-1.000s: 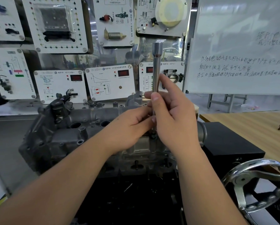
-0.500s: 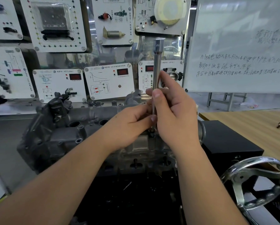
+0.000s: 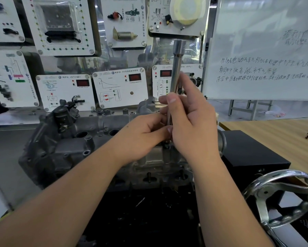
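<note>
Our right hand point(image 3: 190, 122) covers the middle of the bar point(image 3: 176, 68) and our left hand point(image 3: 144, 138) covers it lower down, so we see the shaft only above the fingers and in a sliver between the thumbs. Its foot shows as a dark blur on the engine point(image 3: 60, 148); we cannot tell what it sits on. The left fingertips are hidden behind the right hand. Both forearms run off the bottom edge. The whiteboard point(image 3: 265, 50) is cut by the top and right edges, its writing too blurred to read. The handwheel point(image 3: 283, 198) runs off the bottom edge. Print on the panels point(image 3: 121, 86) is too small to read.
</note>
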A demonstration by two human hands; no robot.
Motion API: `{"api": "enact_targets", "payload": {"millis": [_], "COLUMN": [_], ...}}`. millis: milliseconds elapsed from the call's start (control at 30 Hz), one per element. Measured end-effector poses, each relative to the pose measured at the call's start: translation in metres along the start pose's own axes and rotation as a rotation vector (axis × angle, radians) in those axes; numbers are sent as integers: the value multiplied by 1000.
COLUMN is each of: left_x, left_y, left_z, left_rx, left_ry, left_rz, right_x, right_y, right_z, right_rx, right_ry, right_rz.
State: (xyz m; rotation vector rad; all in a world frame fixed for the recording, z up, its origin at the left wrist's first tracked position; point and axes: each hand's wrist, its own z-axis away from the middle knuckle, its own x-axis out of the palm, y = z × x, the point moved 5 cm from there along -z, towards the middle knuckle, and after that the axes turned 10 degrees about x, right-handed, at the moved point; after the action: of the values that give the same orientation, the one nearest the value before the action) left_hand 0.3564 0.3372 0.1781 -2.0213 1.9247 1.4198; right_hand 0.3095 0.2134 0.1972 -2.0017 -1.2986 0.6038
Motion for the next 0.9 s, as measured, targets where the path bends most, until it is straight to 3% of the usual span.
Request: {"api": "enact_targets", "payload": {"millis": [900], "left_x": [2], "left_y": [8], "left_z": [-2], "left_rx": [6], "left_ry": [1], "left_rz": [-12], "right_x": [1], "right_y": [6], "right_z": [-2], "right_rx": [7], "right_ry": [-89], "right_rz": [60]}}
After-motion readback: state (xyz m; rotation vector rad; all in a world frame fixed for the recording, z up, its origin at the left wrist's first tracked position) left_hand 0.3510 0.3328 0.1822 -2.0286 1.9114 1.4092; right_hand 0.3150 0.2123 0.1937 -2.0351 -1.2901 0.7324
